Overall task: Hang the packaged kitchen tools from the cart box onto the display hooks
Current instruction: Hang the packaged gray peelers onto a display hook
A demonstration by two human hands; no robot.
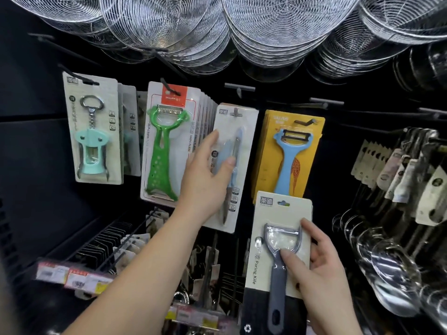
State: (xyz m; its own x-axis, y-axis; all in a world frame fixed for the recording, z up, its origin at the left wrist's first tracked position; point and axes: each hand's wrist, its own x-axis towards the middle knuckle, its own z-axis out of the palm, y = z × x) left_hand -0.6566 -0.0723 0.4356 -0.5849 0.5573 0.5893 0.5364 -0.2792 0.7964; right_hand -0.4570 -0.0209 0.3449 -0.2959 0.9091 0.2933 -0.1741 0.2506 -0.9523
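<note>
- While the right hand (321,272) grips a carded grey peeler (278,257), thumb across the tool's neck and fingers curled round the card's right edge, the pack stands upright in front of the display, below the yellow cards.
- Its card overlaps the lower edge of the yellow peeler pack (287,153), which hangs on a hook (306,122) with more yellow cards stacked behind it.
- The left hand (205,175) reaches up to the knife pack (235,165); its thumb lies on the front over the blister, and its fingers slip behind the card's left edge, pinching it.
- That knife pack hangs from its own hook (235,112), tilted a little, between the green and yellow packs.
- Just left of the left hand hangs a green peeler pack (167,143), with a row of like cards behind.
- Further left, a corkscrew pack (93,131) hangs with others behind it.
- Above everything, wire strainers (242,27) crowd the top of the display.
- To the right, metal ladles (387,250) with paper tags hang in a row.
- Below, price labels (75,276) line a shelf edge.
</note>
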